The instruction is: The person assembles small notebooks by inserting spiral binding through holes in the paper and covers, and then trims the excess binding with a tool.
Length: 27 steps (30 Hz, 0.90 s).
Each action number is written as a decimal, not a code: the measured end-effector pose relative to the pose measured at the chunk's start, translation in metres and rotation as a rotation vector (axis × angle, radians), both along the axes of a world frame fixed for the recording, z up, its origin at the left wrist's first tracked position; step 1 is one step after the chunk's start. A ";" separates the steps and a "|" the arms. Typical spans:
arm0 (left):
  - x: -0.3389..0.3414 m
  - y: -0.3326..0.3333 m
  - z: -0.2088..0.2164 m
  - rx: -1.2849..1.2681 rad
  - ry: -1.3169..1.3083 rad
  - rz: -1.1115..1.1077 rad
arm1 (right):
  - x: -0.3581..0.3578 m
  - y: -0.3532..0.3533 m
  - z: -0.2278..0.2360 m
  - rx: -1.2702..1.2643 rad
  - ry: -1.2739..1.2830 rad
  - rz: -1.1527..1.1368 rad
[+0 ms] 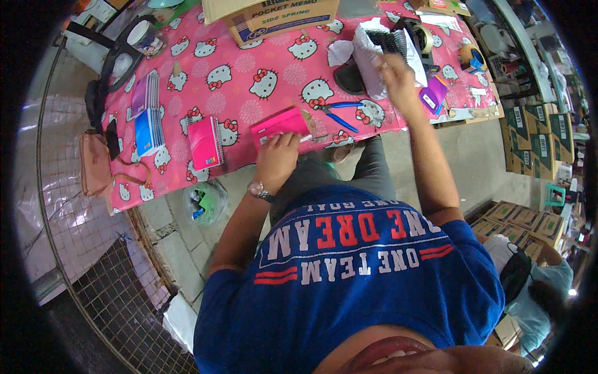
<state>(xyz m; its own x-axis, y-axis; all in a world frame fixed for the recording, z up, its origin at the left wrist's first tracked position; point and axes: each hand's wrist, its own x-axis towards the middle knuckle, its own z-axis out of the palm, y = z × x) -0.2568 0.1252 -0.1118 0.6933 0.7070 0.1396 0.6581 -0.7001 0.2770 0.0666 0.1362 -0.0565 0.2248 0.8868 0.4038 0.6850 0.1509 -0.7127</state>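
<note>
At the table's near edge my left hand (278,157), with a watch on its wrist, is closed on a small pink notebook (277,124). My fingers lie over its near side; the thumb is hidden. My right hand (395,76), smeared by motion, is at the near right side of a white paper-wrapped pack (370,68). Black spiral binding coils (389,42) fill the pack's open top. Whether those fingers hold a coil does not show. Between the hands lie blue-handled pliers (340,116). A dark rounded object (349,80) sits against the pack's left side.
Stacked pink spiral notebooks (205,143), blue ones (149,133) and purple ones (145,93) lie left. A cardboard box (283,22) stands at the back. Tape rolls (423,38) and purple covers (434,93) are right. A brown bag (96,163) hangs at the left edge. A person (539,293) is behind right.
</note>
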 end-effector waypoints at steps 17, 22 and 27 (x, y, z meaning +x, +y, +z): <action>0.006 0.015 0.000 0.086 -0.182 0.078 | -0.100 -0.044 -0.044 -0.167 0.059 0.341; 0.008 0.015 0.003 0.067 -0.203 0.082 | -0.103 -0.043 -0.049 -0.033 -0.031 0.360; 0.009 0.014 0.001 0.130 -0.255 0.091 | -0.107 -0.043 -0.047 -0.054 -0.050 0.283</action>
<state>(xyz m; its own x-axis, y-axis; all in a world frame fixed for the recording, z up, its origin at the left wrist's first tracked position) -0.2478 0.1396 -0.1112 0.5592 0.7292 0.3944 0.6403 -0.6821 0.3532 -0.0404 0.0932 -0.1039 -0.0535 0.9318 0.3589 0.6559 0.3038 -0.6911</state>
